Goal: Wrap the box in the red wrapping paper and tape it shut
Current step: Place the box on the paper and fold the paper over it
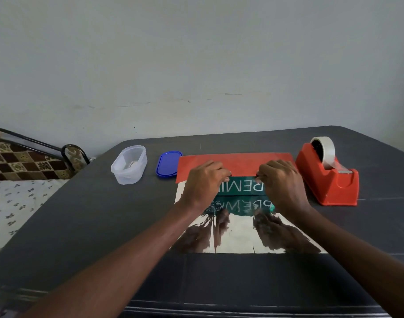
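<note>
We see the green box [241, 185] lying on the shiny inner side of the red wrapping paper [237, 162], whose far part is folded over the top of the box with its red face up. Our left hand [203, 182] and right hand [280, 180] both sit on the box, fingers curled, pinching the near edge of that red flap; the fingertips are partly hidden, so the exact grip is hard to judge. The silver side of the paper reaches from the box toward us and mirrors the hands. Just right of the box stands a red tape dispenser [329, 180]. Left of the box lies a blue lid [169, 166], and farther left a clear plastic tub [130, 165], all on the grey table [81, 226].
</note>
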{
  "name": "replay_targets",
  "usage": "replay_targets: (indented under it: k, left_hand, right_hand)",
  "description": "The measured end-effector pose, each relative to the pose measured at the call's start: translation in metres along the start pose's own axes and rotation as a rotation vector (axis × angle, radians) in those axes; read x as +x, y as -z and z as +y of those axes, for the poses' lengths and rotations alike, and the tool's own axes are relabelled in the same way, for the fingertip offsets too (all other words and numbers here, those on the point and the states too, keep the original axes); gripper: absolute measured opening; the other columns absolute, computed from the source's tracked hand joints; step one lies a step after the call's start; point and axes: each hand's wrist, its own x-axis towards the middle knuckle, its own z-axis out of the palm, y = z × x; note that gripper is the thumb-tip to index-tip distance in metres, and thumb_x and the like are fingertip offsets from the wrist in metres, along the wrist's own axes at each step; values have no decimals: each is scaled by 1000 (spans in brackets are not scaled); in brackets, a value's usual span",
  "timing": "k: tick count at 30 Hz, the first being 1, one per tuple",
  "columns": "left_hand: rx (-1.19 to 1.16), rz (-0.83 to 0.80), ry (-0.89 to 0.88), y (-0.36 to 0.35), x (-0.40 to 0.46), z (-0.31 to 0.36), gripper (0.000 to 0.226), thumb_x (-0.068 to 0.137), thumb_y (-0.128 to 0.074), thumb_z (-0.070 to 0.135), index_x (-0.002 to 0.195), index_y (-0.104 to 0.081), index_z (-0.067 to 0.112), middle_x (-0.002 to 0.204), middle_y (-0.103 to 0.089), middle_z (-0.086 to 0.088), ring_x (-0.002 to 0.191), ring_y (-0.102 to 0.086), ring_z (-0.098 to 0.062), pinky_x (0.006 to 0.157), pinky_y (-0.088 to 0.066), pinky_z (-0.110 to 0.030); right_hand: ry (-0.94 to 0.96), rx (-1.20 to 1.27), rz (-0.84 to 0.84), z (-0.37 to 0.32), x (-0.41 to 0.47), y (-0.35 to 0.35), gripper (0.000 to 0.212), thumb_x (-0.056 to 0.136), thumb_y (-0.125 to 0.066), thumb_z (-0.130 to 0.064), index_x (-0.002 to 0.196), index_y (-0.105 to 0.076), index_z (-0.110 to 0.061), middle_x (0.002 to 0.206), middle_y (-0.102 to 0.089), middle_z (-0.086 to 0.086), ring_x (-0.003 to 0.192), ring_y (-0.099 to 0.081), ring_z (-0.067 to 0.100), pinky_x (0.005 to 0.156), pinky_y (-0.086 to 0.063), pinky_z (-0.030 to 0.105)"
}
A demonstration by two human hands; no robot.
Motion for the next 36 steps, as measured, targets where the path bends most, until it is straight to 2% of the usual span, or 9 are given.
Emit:
replay_targets:
  k: [4, 11, 14, 18, 23, 29, 32, 34, 36]
  left_hand:
    - [36, 37, -13, 1, -5, 1, 13, 76, -83, 12, 89, -79, 13, 77, -68, 3, 72, -61, -14, 60, -54, -30]
    - [125, 95, -76, -2, -13, -4, 10, 79, -83, 10, 88, -78, 12, 72, -61, 2, 67, -53, -14, 60, -35, -19]
    - [177, 103, -127, -3, -15, -6, 5, 86, -76, 11, 91, -77, 11, 76, -62, 2, 70, -52, -14, 58, -42, -22]
    - [216, 85, -165, -1, -20, -12, 14, 94, -63, 13, 97, -77, 11, 81, -62, 2, 75, -53, -14, 62, -47, -26]
    - [247, 64, -156, 3, -20, -21, 8, 86, -75, 8, 91, -76, 13, 81, -62, 2, 74, -54, -15, 64, -49, -27]
    - [255, 48, -157, 2, -19, -23, 7, 84, -75, 6, 87, -75, 13, 79, -62, 2, 73, -54, -14, 63, -50, -28]
    - [232, 54, -160, 2, -21, -25, 5, 91, -70, 17, 89, -74, 13, 82, -61, 2, 76, -53, -14, 68, -51, -31]
    - [167, 44, -109, 4, -22, -22, 21, 94, -65, 31, 89, -73, 13, 82, -60, 3, 77, -53, -14, 68, -48, -28]
    - [97, 30, 0, 9, -17, -16, 31, 96, -61, 40, 83, -72, 14, 77, -58, 5, 73, -53, -12, 61, -42, -24]
  right_hand:
    - [25, -20, -1, -1, -1, -1, 16, 77, -82, -1, 74, -69, -9, 70, -67, 5, 65, -59, 25, 63, -50, 38]
    - [82, -61, -4, -2, -9, -1, 16, 84, -80, -14, 78, -66, -9, 77, -65, 5, 70, -58, 27, 63, -46, 36]
    - [45, -28, -5, -4, -10, -1, 21, 91, -73, -26, 79, -67, -9, 80, -66, 5, 74, -58, 27, 65, -49, 39]
    - [-35, -2, 18, -7, -6, -2, 16, 88, -74, -17, 76, -66, -9, 77, -65, 5, 71, -56, 26, 65, -46, 37]
    - [-44, -23, -5, -7, -7, -3, 14, 83, -79, -11, 78, -66, -9, 78, -65, 5, 72, -56, 27, 66, -47, 38]
    - [-27, -57, -44, -6, -5, -1, 11, 84, -78, -14, 82, -68, -11, 81, -67, 5, 74, -59, 27, 69, -50, 40]
    - [-31, -64, -39, -6, -5, -1, 11, 83, -79, -11, 81, -69, -11, 81, -68, 5, 74, -59, 27, 69, -50, 40]
    - [-46, -58, -35, -7, -5, -2, 12, 82, -79, -11, 79, -68, -11, 80, -68, 5, 74, -59, 28, 69, -49, 39]
    - [-52, -48, -35, -7, -5, -2, 13, 81, -80, -10, 77, -68, -12, 80, -68, 4, 75, -59, 28, 69, -49, 39]
